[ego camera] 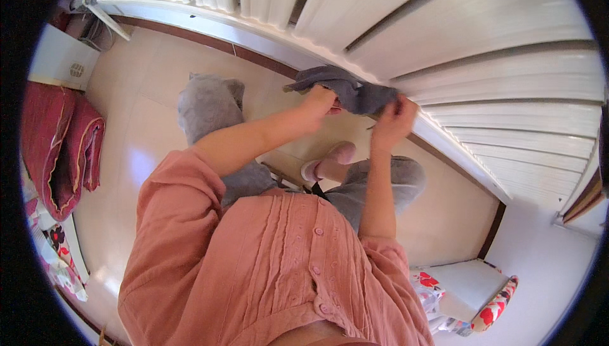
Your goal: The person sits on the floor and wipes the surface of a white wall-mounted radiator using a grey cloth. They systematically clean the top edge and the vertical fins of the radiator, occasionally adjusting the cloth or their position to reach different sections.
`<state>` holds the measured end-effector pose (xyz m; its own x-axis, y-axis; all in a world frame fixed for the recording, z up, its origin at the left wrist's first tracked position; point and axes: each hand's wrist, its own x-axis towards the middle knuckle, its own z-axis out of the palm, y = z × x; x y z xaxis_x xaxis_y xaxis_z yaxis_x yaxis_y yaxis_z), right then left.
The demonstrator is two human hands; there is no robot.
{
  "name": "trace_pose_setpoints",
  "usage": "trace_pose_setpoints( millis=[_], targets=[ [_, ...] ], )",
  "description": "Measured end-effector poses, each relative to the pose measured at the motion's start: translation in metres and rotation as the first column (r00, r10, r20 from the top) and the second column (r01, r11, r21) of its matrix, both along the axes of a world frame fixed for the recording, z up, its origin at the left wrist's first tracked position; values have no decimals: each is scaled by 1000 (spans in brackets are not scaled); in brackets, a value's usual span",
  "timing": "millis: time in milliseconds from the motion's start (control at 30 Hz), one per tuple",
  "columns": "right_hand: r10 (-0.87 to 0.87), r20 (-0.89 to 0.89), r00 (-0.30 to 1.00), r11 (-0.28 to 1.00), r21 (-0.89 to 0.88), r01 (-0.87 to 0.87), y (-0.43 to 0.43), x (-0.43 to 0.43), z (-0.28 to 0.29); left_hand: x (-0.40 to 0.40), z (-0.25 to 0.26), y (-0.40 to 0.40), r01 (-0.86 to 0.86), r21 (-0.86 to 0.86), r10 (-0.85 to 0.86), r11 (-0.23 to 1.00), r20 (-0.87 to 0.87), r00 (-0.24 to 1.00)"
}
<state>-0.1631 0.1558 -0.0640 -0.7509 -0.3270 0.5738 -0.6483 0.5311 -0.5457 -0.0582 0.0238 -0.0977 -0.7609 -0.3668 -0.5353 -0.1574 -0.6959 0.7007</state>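
A dark grey cloth is stretched between my two hands, close against the lower rail of a white ribbed panel that looks like a radiator. My left hand grips the cloth near its left part, and a loose end spreads out beyond the fist. At the right end, my right hand pinches the cloth beside the rail, its fingers slightly blurred. Some of the cloth's far side is hidden by the hands and folds.
My knees in grey trousers and a foot in a pink shoe are below. Folded dark red textile lies left, near a white box. Floral-patterned items stand at lower right. A brown skirting board edges the floor.
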Motion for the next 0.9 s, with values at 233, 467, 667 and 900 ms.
trace_pose_setpoints(
  millis=[233, 467, 667, 900],
  targets=[
    [292, 204, 934, 956, -102, -276, -6, 15, -5, 5, -1, -6, -144, -5, 144, 990, 67, 987],
    [310, 515, 799, 843, -538, 20, 10, 12, 28, 8, -10, -10, -26, -18, 27, 1000, 52, 998],
    [186, 205, 961, 978, 52, -201, 2, 26, 13, 14, -10, -2, 5, 7, -6, 1000, 50, 999],
    [131, 127, 983, 877, 448, -175, -4, 23, 17, 15, 11, 1, -25, 19, 24, 1000, 32, 999]
  ],
)
